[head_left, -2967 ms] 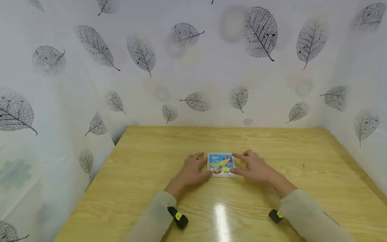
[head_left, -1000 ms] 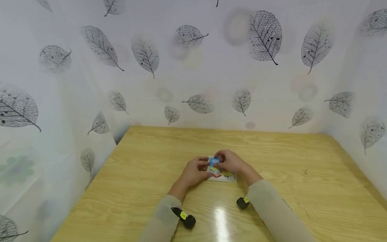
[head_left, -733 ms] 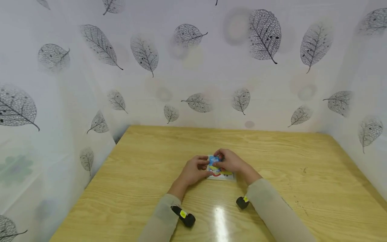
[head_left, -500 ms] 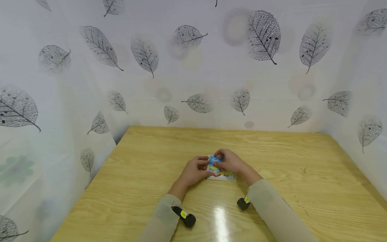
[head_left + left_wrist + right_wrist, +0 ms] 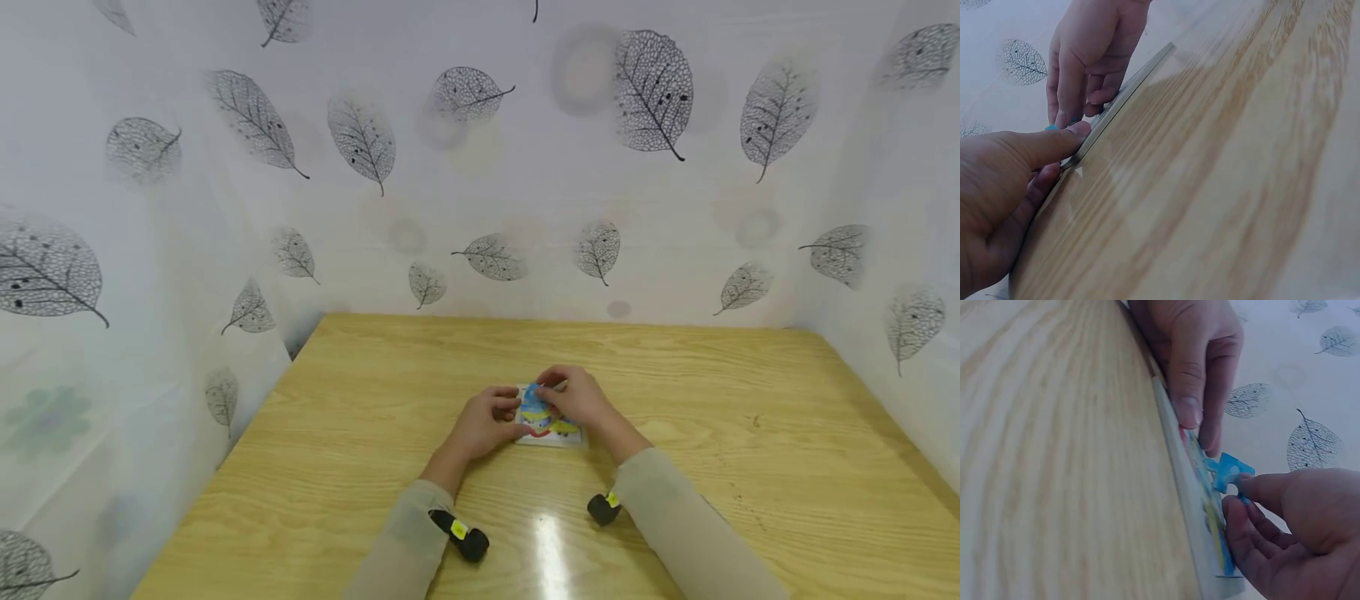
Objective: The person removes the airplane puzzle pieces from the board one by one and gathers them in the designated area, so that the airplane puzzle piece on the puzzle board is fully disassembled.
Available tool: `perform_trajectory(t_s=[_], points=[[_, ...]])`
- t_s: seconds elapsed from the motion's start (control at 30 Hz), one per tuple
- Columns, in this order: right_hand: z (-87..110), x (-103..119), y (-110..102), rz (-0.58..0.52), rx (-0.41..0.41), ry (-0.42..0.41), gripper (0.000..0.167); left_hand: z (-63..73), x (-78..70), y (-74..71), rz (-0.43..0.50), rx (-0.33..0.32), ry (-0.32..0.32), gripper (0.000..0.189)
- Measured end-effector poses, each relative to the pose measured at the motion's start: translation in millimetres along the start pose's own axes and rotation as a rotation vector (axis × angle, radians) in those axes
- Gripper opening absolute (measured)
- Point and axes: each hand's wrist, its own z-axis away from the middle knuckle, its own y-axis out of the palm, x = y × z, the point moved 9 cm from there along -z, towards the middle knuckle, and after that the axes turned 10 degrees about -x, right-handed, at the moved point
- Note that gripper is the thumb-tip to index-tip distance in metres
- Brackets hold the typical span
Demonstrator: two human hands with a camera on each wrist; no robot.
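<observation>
Head view: the left hand (image 5: 483, 425) holds the left edge of a jigsaw puzzle (image 5: 553, 425), inward from the far edge of the desk (image 5: 390, 392); the right hand (image 5: 587, 402) pinches a tilted blue piece (image 5: 1233, 466), apparently lifting or fitting it; next calls for keeping the puzzle steady.

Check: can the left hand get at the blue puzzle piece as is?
Probably yes: the left hand holds the left edge of the puzzle board, near the blue puzzle piece, nothing visible between. But the right hand pinches that piece and would likely need to let go.
</observation>
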Motion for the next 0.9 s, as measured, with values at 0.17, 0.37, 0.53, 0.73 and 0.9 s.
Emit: perform_trajectory(t_s=[0.17,0.37,0.53,0.73,0.9], points=[[0.4,-2,-12,-0.033,-0.021,0.005,0.021,-2.1,2.3,-2.3,-0.016,-0.015,0.000,0.051],[1.3,-17,-19,-0.149,-0.024,0.057,0.026,-3.1,2.6,-5.5,-0.030,-0.016,0.011,0.053],[4.0,-34,-32,-0.243,-0.061,0.164,0.027,-1.8,3.0,-2.1,-0.045,0.009,0.002,0.060],[11.9,-52,-57,-0.257,-0.100,0.291,0.038,-0.7,1.7,1.9,-0.057,0.022,-0.017,0.061],[19.5,-64,-68,-0.250,-0.121,0.350,0.040,1.4,1.3,3.8,-0.069,0.028,-0.015,0.061]])
